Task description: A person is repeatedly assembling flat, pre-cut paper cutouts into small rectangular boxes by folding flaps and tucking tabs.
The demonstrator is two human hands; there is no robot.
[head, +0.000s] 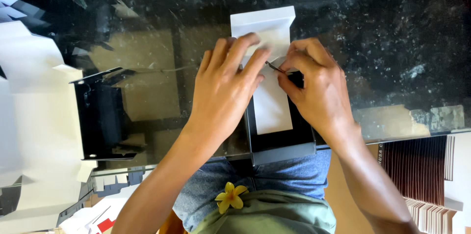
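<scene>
In the middle of the frame, the left hand lies spread and flat on a white folded paper strip over a black open cardboard box on the dark glass table. The right hand pinches a thin dark metal tool touching the strip.

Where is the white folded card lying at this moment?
In the head view the white folded card lies at centre on the dark box, between the left hand and right hand, on the glass table.
</scene>
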